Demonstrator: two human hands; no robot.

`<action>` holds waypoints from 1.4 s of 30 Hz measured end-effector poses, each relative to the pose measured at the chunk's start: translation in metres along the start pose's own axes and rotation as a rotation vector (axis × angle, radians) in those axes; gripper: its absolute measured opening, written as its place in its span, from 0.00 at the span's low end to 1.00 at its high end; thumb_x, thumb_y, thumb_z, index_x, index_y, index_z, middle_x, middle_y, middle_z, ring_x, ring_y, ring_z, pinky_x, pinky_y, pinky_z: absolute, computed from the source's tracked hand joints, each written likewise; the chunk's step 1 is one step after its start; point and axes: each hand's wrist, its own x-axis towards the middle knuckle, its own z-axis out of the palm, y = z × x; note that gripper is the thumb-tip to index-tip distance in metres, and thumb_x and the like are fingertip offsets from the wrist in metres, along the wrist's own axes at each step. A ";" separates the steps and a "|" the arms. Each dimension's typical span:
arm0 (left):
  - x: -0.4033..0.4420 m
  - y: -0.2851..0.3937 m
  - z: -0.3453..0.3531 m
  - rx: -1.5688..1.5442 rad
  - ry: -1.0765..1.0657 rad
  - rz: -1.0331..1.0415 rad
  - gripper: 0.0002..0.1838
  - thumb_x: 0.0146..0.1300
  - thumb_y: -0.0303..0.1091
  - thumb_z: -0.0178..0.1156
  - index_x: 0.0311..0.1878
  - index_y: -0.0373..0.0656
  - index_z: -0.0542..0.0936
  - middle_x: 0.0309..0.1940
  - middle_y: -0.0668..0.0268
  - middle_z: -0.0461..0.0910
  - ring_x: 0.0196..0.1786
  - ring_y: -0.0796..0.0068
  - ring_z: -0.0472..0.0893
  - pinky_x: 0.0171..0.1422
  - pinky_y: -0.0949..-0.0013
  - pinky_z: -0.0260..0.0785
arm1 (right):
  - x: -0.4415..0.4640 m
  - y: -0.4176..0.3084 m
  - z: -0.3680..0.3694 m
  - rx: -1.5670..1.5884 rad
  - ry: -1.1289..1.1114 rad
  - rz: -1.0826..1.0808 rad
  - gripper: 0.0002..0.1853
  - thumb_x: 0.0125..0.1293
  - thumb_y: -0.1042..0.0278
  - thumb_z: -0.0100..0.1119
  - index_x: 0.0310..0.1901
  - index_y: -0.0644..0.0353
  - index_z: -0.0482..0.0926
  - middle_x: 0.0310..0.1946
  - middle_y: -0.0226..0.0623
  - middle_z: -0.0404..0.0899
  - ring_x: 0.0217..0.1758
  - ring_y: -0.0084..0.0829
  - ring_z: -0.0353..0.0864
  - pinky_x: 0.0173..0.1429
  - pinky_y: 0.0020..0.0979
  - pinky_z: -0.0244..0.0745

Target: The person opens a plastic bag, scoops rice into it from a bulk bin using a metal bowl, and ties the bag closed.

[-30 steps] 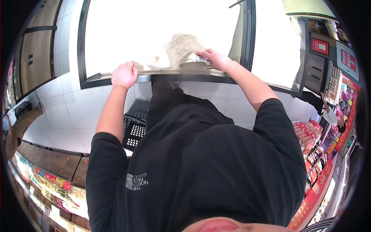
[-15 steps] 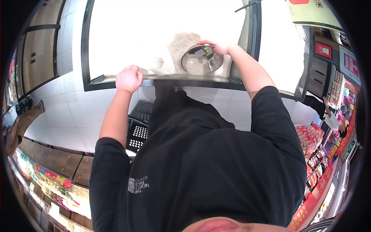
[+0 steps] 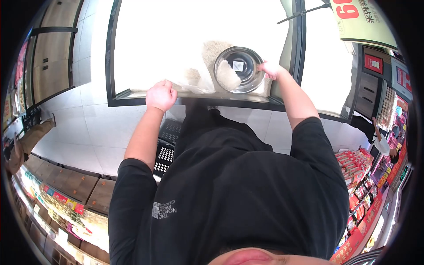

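Observation:
My right hand (image 3: 270,70) grips the right rim of a shiny metal bowl (image 3: 256,81). The bowl's opening faces up towards me. White rice (image 3: 228,76) lies in its left part, and a pale square patch shows on its bottom. Just left of the bowl, a clear plastic bag (image 3: 204,84) with some rice in it lies at the near side of the bin (image 3: 194,100). My left hand (image 3: 162,95) is closed in a fist over the bin's front edge, at the bag's left end. Its fingertips are hidden, but the bag's film runs to it.
The dark-framed bin is full of overexposed white grain; a second white section (image 3: 327,66) lies to its right. A price sign (image 3: 366,20) on a dark rod hangs at upper right. Black crates (image 3: 164,157) stand below the bin. Other people are at the far left and right.
The bowl has turned from tilted on its side to facing up, and rice now shows inside it. My right hand has moved to the bowl's right side. The whole view has shifted slightly.

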 end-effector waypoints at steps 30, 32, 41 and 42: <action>0.043 0.008 -0.102 -0.948 0.043 -0.287 0.19 0.70 0.47 0.65 0.45 0.37 0.78 0.33 0.57 0.84 0.39 0.62 0.84 0.47 0.60 0.77 | -0.198 -0.135 0.204 -0.206 0.539 -0.905 0.43 0.60 0.90 0.47 0.79 0.53 0.55 0.61 0.56 0.73 0.52 0.37 0.77 0.60 0.37 0.76; 0.050 0.009 -0.111 -0.866 -0.005 -0.250 0.18 0.69 0.45 0.65 0.45 0.37 0.79 0.35 0.55 0.85 0.42 0.59 0.86 0.50 0.59 0.78 | -0.211 -0.137 0.216 -0.272 0.524 -0.821 0.44 0.59 0.91 0.46 0.79 0.54 0.55 0.68 0.56 0.65 0.71 0.48 0.69 0.77 0.40 0.64; 0.060 0.009 -0.072 -1.080 0.093 -0.279 0.13 0.69 0.39 0.64 0.44 0.37 0.79 0.36 0.58 0.83 0.40 0.64 0.83 0.48 0.61 0.76 | -0.214 -0.130 0.219 -0.510 0.633 -1.140 0.33 0.70 0.86 0.58 0.75 0.56 0.64 0.56 0.52 0.70 0.57 0.50 0.80 0.59 0.41 0.83; 0.057 0.012 -0.074 -1.061 0.111 -0.273 0.11 0.70 0.36 0.64 0.42 0.38 0.78 0.33 0.62 0.80 0.36 0.71 0.80 0.43 0.66 0.74 | -0.214 -0.130 0.219 -0.517 0.658 -1.170 0.32 0.71 0.83 0.59 0.74 0.56 0.64 0.55 0.52 0.70 0.57 0.50 0.80 0.59 0.41 0.83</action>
